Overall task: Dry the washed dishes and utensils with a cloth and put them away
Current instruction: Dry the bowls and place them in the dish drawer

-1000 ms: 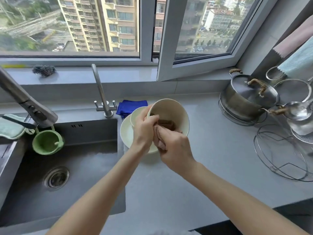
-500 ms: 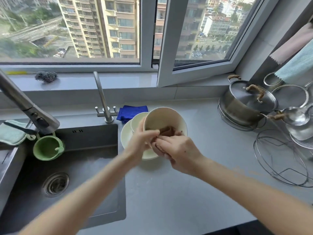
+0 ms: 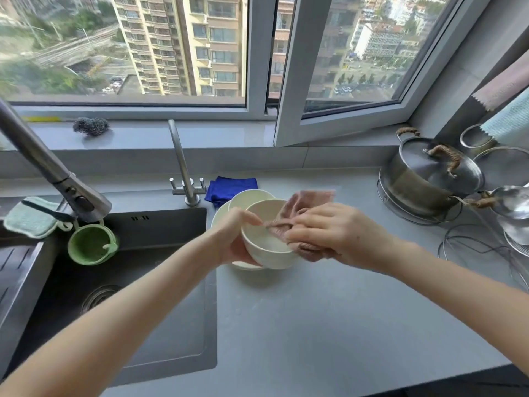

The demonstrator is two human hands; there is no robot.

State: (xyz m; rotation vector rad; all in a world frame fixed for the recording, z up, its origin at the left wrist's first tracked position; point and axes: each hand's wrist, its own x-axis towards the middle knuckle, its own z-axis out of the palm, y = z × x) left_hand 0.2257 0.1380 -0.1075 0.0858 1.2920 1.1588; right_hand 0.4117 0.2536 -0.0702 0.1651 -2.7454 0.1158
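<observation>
My left hand grips a cream bowl by its left rim and holds it mouth up just above the counter. A brownish-pink cloth is pinched in my right hand and draped over the bowl's right rim, partly inside it and partly under it. Behind the held bowl a second cream bowl sits on a cream plate beside the sink.
A dark sink lies at left with a pull-out tap, a slim tap and a green strainer cup. A blue cloth lies behind the dishes. A lidded steel pot, ladles and wire racks crowd the right.
The bowl has been turned from tilted toward me to mouth up. My right hand drew the cloth out of the bowl's inside and over its right rim.
</observation>
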